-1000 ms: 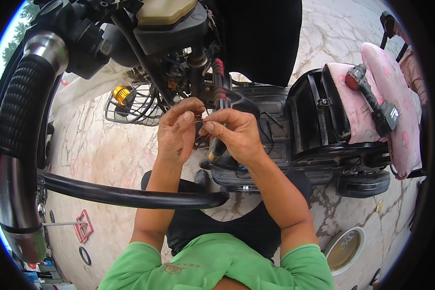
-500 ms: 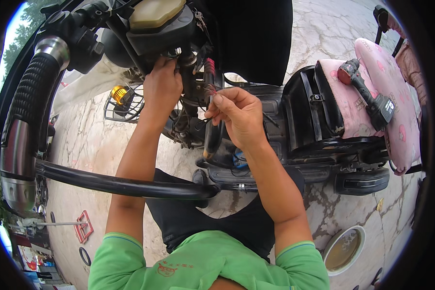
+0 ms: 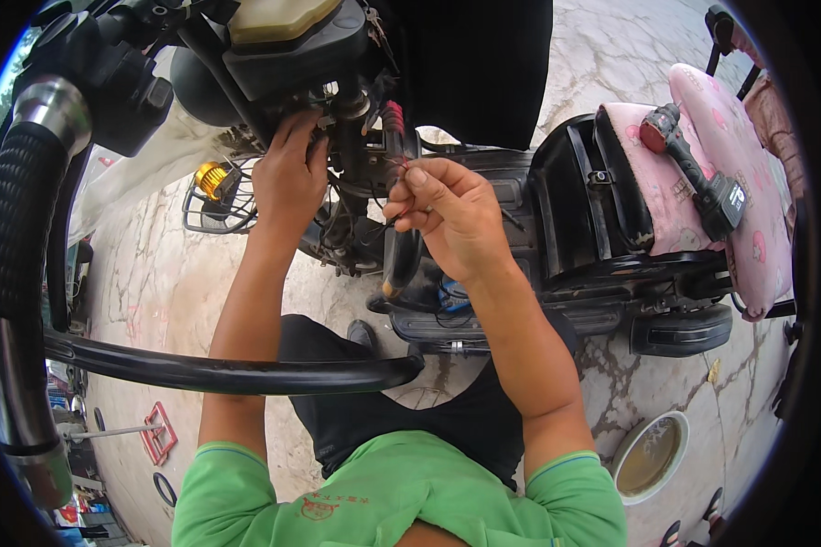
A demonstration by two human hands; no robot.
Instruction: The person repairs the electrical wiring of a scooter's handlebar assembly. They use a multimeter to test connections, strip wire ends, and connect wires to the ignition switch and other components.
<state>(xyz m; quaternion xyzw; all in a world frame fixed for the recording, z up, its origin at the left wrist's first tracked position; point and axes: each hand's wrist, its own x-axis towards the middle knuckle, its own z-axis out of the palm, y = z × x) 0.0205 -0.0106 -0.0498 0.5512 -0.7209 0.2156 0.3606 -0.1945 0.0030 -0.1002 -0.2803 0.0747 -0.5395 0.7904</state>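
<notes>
The front of a black electric tricycle is before me. My left hand (image 3: 287, 182) reaches up against the underside of its black front housing (image 3: 292, 64); the fingers are stretched out, their tips partly hidden there. Thin dark and reddish wires (image 3: 395, 164) are pinched between thumb and fingers of my right hand (image 3: 456, 214), beside the steering column (image 3: 347, 137). A dark wire end hangs below those fingers. Just above that hand is a red coiled piece (image 3: 393, 118). More black cables (image 3: 342, 228) bunch between my hands.
A black handlebar with its grip (image 3: 23, 210) stands at left, and a curved black tube (image 3: 237, 376) crosses over my left forearm. A cordless drill (image 3: 693, 173) lies on the pink seat cover (image 3: 625, 137). A basin of murky water (image 3: 675, 456) and a red stand (image 3: 160, 433) are on cracked concrete.
The handlebar and front housing have shifted left in view, and my left hand has moved slightly left and down with them. My right hand keeps its pinch on the wires.
</notes>
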